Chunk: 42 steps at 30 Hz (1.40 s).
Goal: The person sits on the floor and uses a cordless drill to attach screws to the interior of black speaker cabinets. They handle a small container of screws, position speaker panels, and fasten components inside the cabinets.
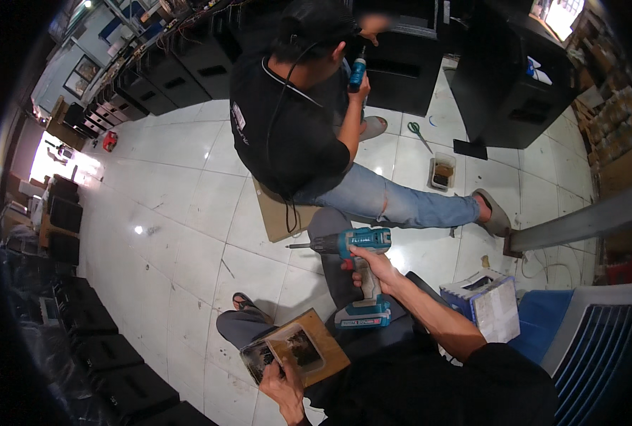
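Observation:
In my right hand [376, 270] is a teal and grey cordless drill [364, 241], my fingers wrapped round its grip. Its black chuck and long bit point left, level above my knee. My left hand [284, 383] is at the near edge of a shallow clear plastic tub [321, 358] with dark small pieces in it, perhaps screws. The fingers are drawn together; what they hold, if anything, is too small to make out. Under the tub is a brown wooden board [337, 355] over my lap.
A co-worker [287, 135] sits ahead, holding another teal drill [358, 71] at a black speaker cabinet [401, 85]. Green-handled scissors [415, 129] and a small tub [442, 174] lie on the tiled floor. At right are a box [490, 305] and blue chair [543, 319]; black cabinets [124, 362] line the left.

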Available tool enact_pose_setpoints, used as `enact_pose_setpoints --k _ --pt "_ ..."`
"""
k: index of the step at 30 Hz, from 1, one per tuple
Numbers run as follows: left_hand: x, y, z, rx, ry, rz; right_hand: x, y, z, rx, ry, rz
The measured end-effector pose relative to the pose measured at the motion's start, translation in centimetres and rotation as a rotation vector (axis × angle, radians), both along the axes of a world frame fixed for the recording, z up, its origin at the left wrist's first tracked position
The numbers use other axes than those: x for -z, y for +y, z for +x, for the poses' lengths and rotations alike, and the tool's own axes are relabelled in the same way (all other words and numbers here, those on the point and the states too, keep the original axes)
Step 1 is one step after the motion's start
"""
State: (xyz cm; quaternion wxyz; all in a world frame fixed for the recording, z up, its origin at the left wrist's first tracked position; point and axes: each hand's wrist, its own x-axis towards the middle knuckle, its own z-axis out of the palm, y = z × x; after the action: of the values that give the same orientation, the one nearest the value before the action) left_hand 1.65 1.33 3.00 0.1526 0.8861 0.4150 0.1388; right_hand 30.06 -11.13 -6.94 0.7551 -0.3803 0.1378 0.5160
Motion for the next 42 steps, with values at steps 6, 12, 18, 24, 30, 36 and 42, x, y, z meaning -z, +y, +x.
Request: enact_pose_setpoints --k 6,12,18,24,30,36,42 --pt "0.3 1.4 -1.1 0.01 -0.003 -0.002 -0.5 0.9 0.1 -0.001 0.009 0.017" --pt "0.7 3.6 -2.8 -0.096 -0.046 -0.066 -0.5 4.2 -1.0 0.029 -0.02 -0.006" --pt "0.1 4.8 -2.8 -0.158 -0.117 -0.089 0.3 7.3 -1.6 -0.008 -0.002 0.062" --pt "-0.3 4.8 -3.1 -0.186 -0.14 -0.183 0.5 8.0 -2.2 -0.038 -0.058 0.037" --pt "2.6 5.6 -5.3 -0.137 -0.175 -0.142 0.1 7.0 -2.1 -0.113 0.049 0.011" --pt "2.7 6.6 -4.7 -0.062 -0.026 -0.047 -1.2 6.7 -2.3 -0.056 0.068 -0.081" --pt "2.9 8.6 -5.1 -0.068 -0.023 0.042 -1.2 8.7 -2.1 0.002 0.061 -0.106"
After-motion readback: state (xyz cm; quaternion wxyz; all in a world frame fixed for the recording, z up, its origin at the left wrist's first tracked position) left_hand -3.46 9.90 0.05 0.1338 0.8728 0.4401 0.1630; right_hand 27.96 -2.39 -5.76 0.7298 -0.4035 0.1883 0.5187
